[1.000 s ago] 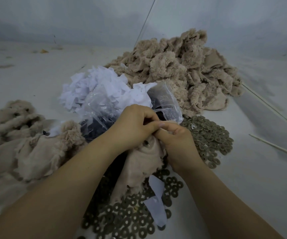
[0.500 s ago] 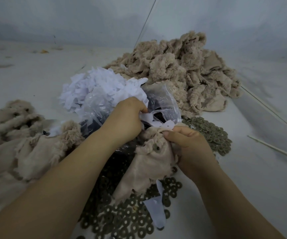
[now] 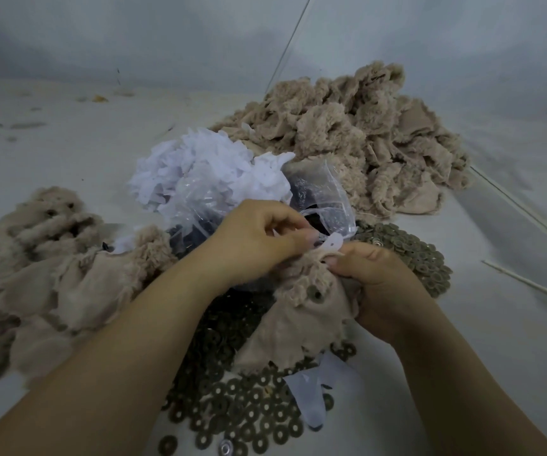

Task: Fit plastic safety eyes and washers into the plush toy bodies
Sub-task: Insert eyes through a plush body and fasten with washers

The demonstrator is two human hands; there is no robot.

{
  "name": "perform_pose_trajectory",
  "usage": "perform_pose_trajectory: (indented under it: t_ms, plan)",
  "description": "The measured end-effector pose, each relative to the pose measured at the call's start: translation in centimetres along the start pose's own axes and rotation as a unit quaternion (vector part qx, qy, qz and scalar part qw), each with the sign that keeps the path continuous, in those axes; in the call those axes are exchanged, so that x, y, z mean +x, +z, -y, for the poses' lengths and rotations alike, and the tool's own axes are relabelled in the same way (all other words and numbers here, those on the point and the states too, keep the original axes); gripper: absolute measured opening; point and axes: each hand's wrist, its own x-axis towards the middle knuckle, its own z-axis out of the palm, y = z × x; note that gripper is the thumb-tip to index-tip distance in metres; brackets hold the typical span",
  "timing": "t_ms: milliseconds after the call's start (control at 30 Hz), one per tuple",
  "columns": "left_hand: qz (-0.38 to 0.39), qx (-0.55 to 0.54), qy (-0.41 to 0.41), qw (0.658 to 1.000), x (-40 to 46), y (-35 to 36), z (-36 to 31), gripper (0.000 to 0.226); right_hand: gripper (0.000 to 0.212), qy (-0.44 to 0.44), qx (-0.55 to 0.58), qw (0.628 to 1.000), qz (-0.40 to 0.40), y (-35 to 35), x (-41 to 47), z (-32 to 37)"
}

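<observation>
Work surface: pale grey-white table top (image 3: pixel 463 373), bare to the far left and along the right side; a grey wall closes the far edge.

1. Heap of beige plush toy bodies (image 3: pixel 35 274), one, at the left edge; shaggy pile outside, smooth woven backing inside, crumpled.
2. Mound of white paper or fabric scraps (image 3: pixel 206 169), one, centre-left; thin, ragged-edged pieces.
3. Clear plastic bag (image 3: pixel 321 199), one, crinkled, mouth open, dark small parts inside; it lies just beside the scraps.
4. Left hand (image 3: pixel 259 238), fingers curled, pinching a small white perforated tab (image 3: pixel 333 243) at the fingertips.
5. Beige plush toy body in work (image 3: pixel 298 311), one, held between both hands above the washers; one round dull washer (image 3: pixel 314 292) sits on its smooth backing.
6. Right hand (image 3: pixel 377 284), fingers curled round the body's upper right edge, thumb on top.
7. Spread of bronze-coloured ring washers (image 3: pixel 249 419), too many to count, flat discs with centre holes, under the forearms and to the right of the bag.
8. Larger heap of beige plush pieces (image 3: pixel 364 136), one, far right.
9. Thin pale sticks (image 3: pixel 528 287), two, at the right edge.
</observation>
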Motion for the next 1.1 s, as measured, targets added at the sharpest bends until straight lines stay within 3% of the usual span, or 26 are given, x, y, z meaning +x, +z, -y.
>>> perform_pose_trajectory:
  t_ms: [133,267,367,467,533,633,733,800,900,1000,1100]
  plan:
    - [0.03,-0.001,-0.028,0.999,-0.5,1.0,0.9,0.02,0.006,-0.004,-0.01,1.0,0.003,0.2,0.1,-0.4]
    - [-0.095,-0.037,-0.046,0.994,-0.6,1.3,1.8,0.02,0.015,-0.003,-0.021,0.999,-0.037,0.3,0.3,-0.5]
    - [-0.178,-0.017,0.01,0.984,-0.8,1.5,1.7,0.02,0.015,-0.016,-0.037,0.995,-0.095,0.4,0.6,-0.9]
    - [-0.233,0.089,0.125,0.96,-1.9,1.9,0.9,0.011,0.013,-0.02,-0.063,0.992,-0.103,0.6,0.5,-1.1]
    - [-0.222,0.133,0.176,0.95,-2.7,2.5,0.7,0.015,0.008,-0.019,-0.076,0.991,-0.106,0.6,0.4,-1.1]
    - [-0.163,0.078,0.093,0.979,-3.6,3.2,0.8,0.026,0.016,-0.034,-0.091,0.991,-0.095,0.6,0.2,-1.2]
    - [-0.132,0.05,0.005,0.99,-3.5,3.4,1.1,0.019,0.015,-0.05,-0.112,0.989,-0.084,0.8,0.1,-1.1]
    - [-0.11,0.049,-0.016,0.993,-3.0,2.8,0.9,0.009,0.012,-0.061,-0.134,0.985,-0.091,0.9,0.1,-1.1]
    - [-0.093,0.034,-0.032,0.995,-2.4,2.0,0.5,0.013,0.01,-0.066,-0.146,0.981,-0.106,0.8,0.3,-1.3]
    - [-0.102,-0.112,-0.044,0.988,-2.6,1.6,-0.2,0.023,0.006,-0.054,-0.147,0.979,-0.131,0.7,0.5,-1.4]
    - [-0.088,-0.316,-0.031,0.944,-2.8,1.6,-1.1,0.023,0.004,-0.052,-0.141,0.977,-0.153,0.6,0.6,-1.6]
